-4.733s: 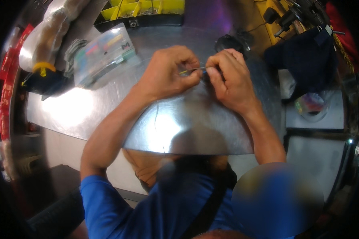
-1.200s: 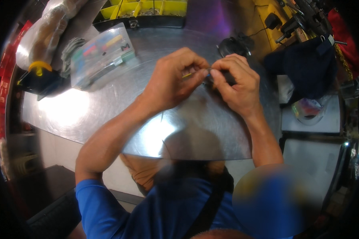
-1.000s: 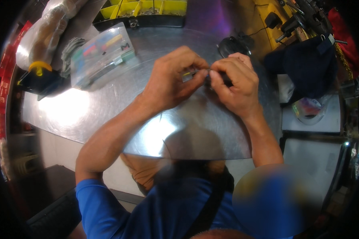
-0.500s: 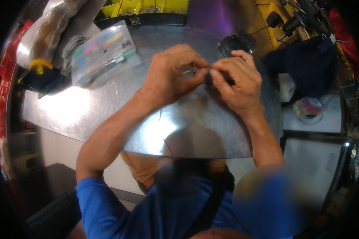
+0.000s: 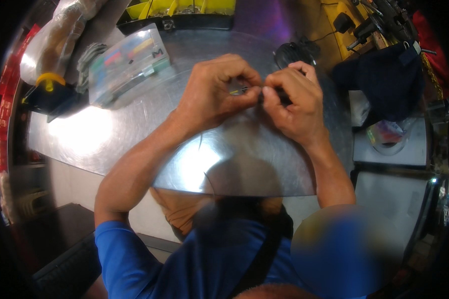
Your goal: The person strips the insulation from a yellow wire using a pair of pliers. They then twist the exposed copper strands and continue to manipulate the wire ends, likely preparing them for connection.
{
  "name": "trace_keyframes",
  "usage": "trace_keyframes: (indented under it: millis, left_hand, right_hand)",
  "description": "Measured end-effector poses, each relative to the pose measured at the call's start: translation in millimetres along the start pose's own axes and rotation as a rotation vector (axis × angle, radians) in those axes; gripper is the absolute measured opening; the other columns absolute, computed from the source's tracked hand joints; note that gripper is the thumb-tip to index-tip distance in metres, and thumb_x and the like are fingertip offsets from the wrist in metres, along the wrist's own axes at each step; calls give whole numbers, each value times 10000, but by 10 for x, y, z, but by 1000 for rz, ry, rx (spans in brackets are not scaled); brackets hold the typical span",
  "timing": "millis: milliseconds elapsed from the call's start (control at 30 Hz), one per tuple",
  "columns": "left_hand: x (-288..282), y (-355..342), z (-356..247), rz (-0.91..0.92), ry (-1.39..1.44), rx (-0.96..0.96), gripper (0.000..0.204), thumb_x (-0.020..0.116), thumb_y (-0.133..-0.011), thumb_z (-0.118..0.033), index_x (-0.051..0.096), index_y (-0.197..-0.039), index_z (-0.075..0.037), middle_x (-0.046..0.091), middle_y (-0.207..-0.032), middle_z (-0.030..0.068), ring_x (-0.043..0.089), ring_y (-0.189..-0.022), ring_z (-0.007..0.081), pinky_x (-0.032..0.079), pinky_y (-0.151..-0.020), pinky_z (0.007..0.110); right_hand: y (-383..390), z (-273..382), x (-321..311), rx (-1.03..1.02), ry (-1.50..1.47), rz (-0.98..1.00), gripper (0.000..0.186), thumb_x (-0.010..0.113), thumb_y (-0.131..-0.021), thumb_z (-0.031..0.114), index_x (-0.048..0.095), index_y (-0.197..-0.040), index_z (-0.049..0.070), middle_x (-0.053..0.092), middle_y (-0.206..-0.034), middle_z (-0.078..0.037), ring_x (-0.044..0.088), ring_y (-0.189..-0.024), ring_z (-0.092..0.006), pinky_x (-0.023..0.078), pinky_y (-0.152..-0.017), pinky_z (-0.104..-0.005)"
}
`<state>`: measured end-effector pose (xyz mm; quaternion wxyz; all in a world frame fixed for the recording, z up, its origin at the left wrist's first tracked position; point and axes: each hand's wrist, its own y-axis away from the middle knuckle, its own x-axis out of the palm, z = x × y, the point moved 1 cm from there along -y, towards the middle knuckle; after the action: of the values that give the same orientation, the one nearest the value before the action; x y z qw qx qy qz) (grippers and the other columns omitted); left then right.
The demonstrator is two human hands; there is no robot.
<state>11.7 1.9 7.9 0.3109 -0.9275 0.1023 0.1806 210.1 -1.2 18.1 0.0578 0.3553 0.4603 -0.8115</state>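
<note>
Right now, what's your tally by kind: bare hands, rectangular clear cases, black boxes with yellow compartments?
Bare hands: 2 (left hand, right hand)
Rectangular clear cases: 1 (the clear case with coloured contents)
Black boxes with yellow compartments: 1 (the black box at the top edge)
Total: 4

Over here the shiny metal bench (image 5: pixel 139 122) carries a clear plastic organizer case (image 5: pixel 127 72), some bunched grey fabric (image 5: pixel 86 65) and a black, yellow-lined compartment box (image 5: pixel 199 22).
</note>
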Motion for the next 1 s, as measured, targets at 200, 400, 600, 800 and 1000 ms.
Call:
trace_keyframes:
  millis: [200, 400, 600, 800, 1000]
  left_hand:
    - [28, -24, 36, -31, -67, 194, 147, 786, -757, 17, 738, -871, -62, 736, -864, 38, 678, -796, 170, 533, -723, 307]
    - [-11, -93, 110, -25, -323, 565, 184, 787, -742, 30, 735, -888, -68, 717, -880, 46, 699, -824, 201, 558, -755, 316]
    - [-74, -21, 87, 132, 75, -142, 159, 810, -889, -107, 738, -1014, -39, 719, -916, 33, 663, -859, 123, 531, -778, 276]
    - [-96, -22, 81, 280, 366, -395, 192, 796, -953, -198, 748, -1031, -30, 730, -945, 11, 636, -860, 78, 513, -780, 259]
    - [-115, -24, 103, 308, 505, -531, 111, 792, -946, -154, 760, -970, -51, 732, -909, -5, 622, -804, 33, 496, -712, 207]
  right_hand:
    - [9, 26, -15, 178, -192, 29, 16, 694, -845, 69, 685, -833, 74, 678, -726, -8, 614, -652, -160, 433, -949, -385]
    - [-6, 11, -58, 275, -233, 102, 28, 682, -865, 69, 709, -859, 72, 690, -738, -14, 630, -691, -162, 426, -978, -383]
    - [-9, -48, -61, 70, -83, 38, 28, 737, -884, 102, 721, -864, 90, 713, -784, -5, 652, -719, -159, 423, -1024, -426]
    - [-1, -80, -62, -70, -40, 16, 45, 766, -851, 83, 733, -877, 100, 724, -818, 1, 691, -778, -154, 454, -1031, -470]
    - [-15, -54, -85, -133, -3, 46, 75, 778, -824, 65, 739, -877, 101, 729, -834, 0, 696, -793, -158, 502, -991, -465]
